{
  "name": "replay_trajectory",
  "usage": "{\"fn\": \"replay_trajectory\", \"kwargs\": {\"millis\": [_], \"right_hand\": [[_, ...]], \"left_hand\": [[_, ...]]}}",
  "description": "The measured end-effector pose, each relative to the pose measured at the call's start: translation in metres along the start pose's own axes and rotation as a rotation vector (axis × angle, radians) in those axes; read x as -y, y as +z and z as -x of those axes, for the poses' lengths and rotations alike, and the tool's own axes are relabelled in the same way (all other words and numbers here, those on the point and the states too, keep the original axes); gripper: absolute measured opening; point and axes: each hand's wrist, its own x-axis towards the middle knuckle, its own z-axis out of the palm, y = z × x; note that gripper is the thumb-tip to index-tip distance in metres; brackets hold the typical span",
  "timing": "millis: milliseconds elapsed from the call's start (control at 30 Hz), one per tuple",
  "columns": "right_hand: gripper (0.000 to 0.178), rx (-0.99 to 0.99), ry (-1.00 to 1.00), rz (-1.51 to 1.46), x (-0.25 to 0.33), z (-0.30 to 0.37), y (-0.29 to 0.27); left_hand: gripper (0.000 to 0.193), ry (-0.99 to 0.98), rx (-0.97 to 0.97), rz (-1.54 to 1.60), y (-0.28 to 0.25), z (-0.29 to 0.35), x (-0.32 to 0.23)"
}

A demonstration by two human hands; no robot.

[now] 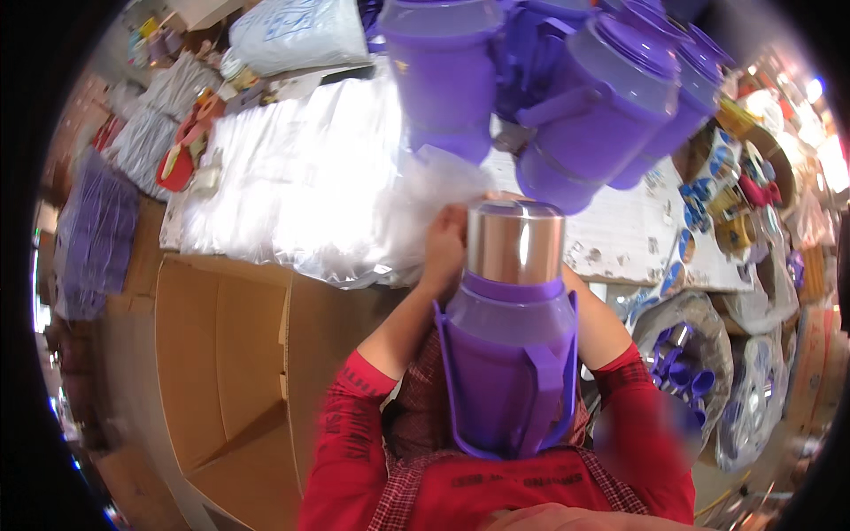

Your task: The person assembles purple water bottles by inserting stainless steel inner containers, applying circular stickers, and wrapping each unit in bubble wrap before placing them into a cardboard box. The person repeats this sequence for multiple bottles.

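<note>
A purple vacuum flask (513, 354) with a shiny steel cup (515, 241) on top stands upright close against my body, its purple handle (542, 389) toward me. Beyond the cup, my left hand (448, 237) is closed at the edge of a clear plastic bag (447, 181), which is crumpled and blurred. My right forearm (595, 319) passes behind the flask, and the steel cup hides most of the right hand; its fingers cannot be made out. A pile of clear plastic bags (292, 177) lies on the white table to the left.
More purple flasks (584, 115) crowd the far side of the white table (637, 230). An open cardboard box (221, 354) stands at my left. On the right is a plastic-lined container (682, 372) of purple parts, with a roll of blue-and-white stickers (699, 190) near it.
</note>
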Motion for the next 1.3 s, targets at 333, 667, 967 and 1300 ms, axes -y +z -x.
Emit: {"fn": "replay_trajectory", "kwargs": {"millis": [333, 667, 967, 1300], "right_hand": [[0.035, -0.322, 0.08, 0.307, 0.025, 0.193, -0.03], [0.018, 0.711, 0.095, 0.694, 0.047, 0.321, 0.021], [0.035, 0.642, -0.051, 0.934, -0.06, 0.395, 0.016], [0.084, 0.142, -0.622, 1.185, 0.019, 0.236, 0.053]], "left_hand": [[0.018, -0.2, 0.514, 0.18, -0.102, 0.091, -0.032], [0.024, -0.144, 1.57, -1.149, -0.069, 0.18, -0.115], [0.062, 0.586, 0.53, -1.19, 0.017, 0.081, -0.092], [0.023, -0.05, -0.423, -0.085, -0.261, 0.246, -0.089]]}}
